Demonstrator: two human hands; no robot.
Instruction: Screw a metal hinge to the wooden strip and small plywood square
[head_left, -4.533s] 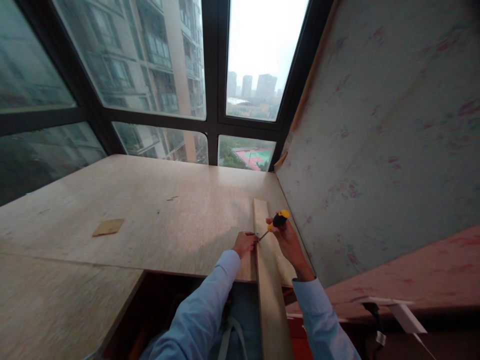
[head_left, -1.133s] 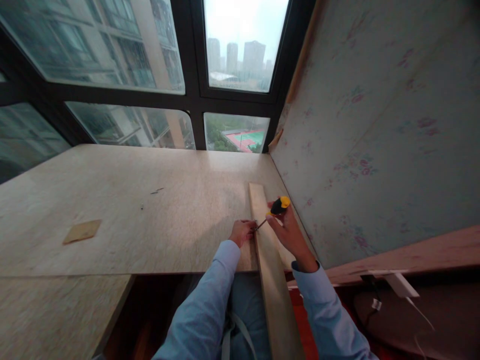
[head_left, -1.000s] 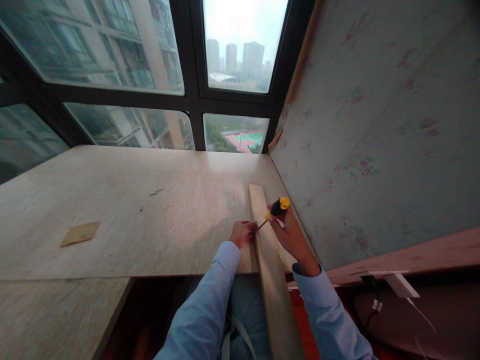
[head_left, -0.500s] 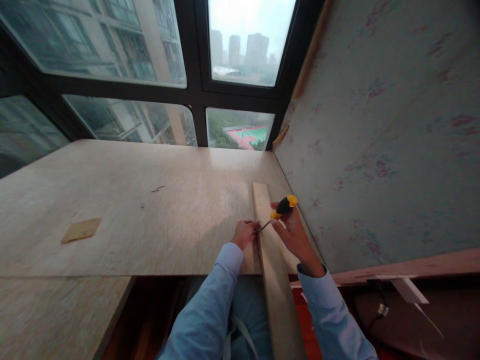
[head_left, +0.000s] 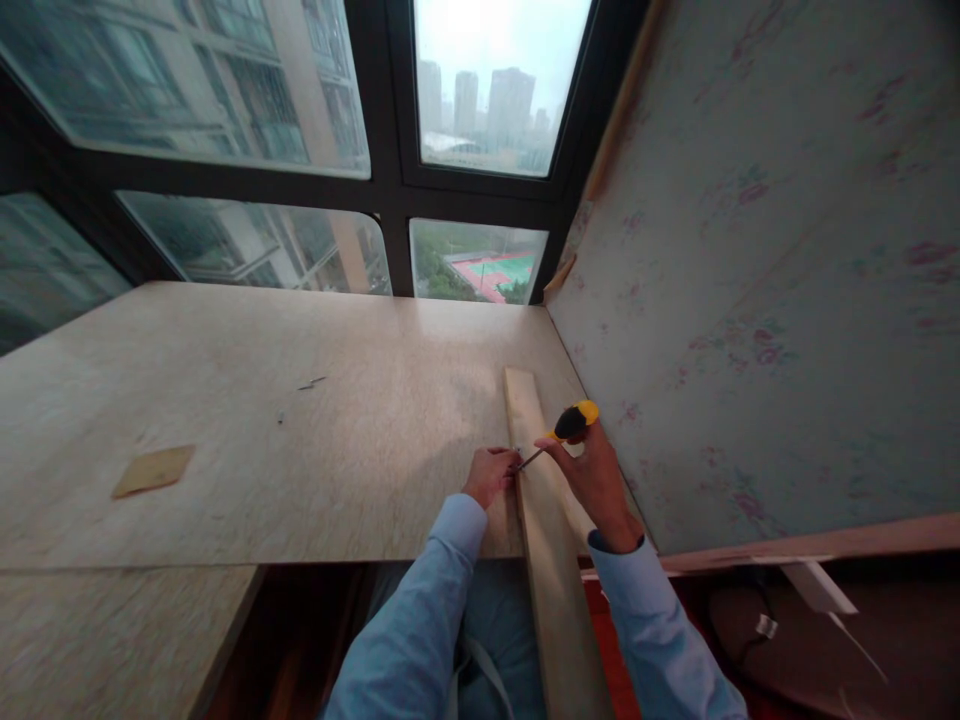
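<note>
My right hand is closed on a screwdriver with a black and yellow handle. Its thin shaft slants down to the left, and the tip meets the left edge of a long wooden board. At that edge my left hand is closed, fingertips pinched around something small beside the tip, too small to make out. The board lies lengthwise on the pale tabletop and sticks out past its front edge.
Some small metal pieces and a tiny piece lie left on the tabletop. Farther left is a brown flat piece. A flowered wall rises at the right, windows behind.
The screwdriver handle has turned and tilted slightly in my right hand, whose fingers have shifted round it. My left hand stays at the board's edge. The view has moved slightly.
</note>
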